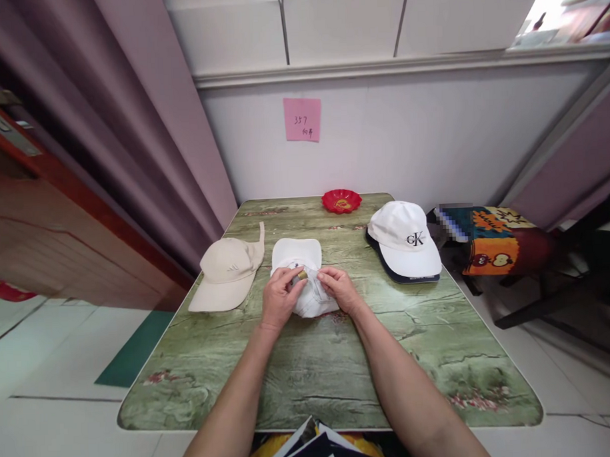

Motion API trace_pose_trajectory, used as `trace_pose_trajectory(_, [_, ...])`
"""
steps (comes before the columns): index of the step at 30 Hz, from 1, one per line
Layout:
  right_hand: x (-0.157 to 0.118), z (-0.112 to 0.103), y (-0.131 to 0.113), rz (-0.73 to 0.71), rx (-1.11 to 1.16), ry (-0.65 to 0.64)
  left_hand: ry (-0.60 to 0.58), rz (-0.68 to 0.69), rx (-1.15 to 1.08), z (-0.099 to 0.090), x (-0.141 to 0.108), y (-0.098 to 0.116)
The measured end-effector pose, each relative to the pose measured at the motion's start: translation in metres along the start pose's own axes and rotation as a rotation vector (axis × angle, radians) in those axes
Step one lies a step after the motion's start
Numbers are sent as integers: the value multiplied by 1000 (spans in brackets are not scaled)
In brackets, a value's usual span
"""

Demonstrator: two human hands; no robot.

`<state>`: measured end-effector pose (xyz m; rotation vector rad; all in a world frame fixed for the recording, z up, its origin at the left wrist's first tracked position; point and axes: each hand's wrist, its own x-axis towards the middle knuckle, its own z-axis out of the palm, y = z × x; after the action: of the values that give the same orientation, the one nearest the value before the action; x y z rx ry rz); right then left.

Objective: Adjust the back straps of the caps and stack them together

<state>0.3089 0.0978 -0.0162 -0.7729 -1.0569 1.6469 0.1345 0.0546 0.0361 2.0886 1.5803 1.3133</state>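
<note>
In the middle of the table lies a white baseball cap (315,305), its brim turned away from me and its crown toward me. My left hand (281,297) is closed in a pinch at the back of the cap, by a small brass-coloured buckle (302,274). With thumb and fingers together, my right hand (340,288) grips the cap's right side, where a strap seems to run; the exact part is hidden by the fingers. To the left, apart from my hands, rests a beige cap (229,261) with its strap sticking up.
At the right edge, a white cap with dark letters (398,232) sits on a dark navy cap (411,278). A red scalloped dish (341,201) stands at the back of the green wood-patterned table (310,375). A stool with a colourful cover (500,242) is on the right.
</note>
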Motion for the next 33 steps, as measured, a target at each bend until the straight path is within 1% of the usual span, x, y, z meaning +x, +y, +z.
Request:
trace_pose_trajectory(3, [-1,0,0,2,-37,-18,24,-39,-77,3,-2,-2])
trace_pose_trajectory(5, [-1,0,-2,-1,-18,-25,66,-25,-57,3,-2,0])
trace_pose_trajectory(9, [-2,0,-5,3,64,-33,181,65,96,1,-2,16])
trace_pose_trajectory(10, [-2,0,-6,6,86,-28,190,78,104,0,-2,20])
trace_pose_trajectory(12, [-2,0,-9,6,130,-12,176,70,50,0,-1,27])
trace_pose_trajectory(14, [-3,0,-12,5,171,1,131,3,-76,1,0,28])
trace_pose_trajectory(17, [-4,1,-13,-4,189,19,87,-198,-326,5,0,23])
trace_pose_trajectory(20, [-4,3,-11,-17,159,31,117,-420,-569,10,1,16])
trace_pose_trajectory(22, [-3,3,-8,-18,133,35,146,-496,-638,11,3,15])
trace_pose_trajectory(24, [-2,3,-6,-14,114,39,173,-479,-579,11,4,18])
trace_pose_trajectory(26, [-2,2,-5,-11,111,46,215,-407,-465,9,5,22])
trace_pose_trajectory(28, [-2,2,-5,-10,117,48,257,-355,-409,8,5,27])
trace_pose_trajectory(30, [-2,2,-5,-12,127,49,275,-371,-452,7,6,31])
trace_pose_trajectory(33, [-2,2,-7,-12,139,49,219,-472,-608,8,6,33])
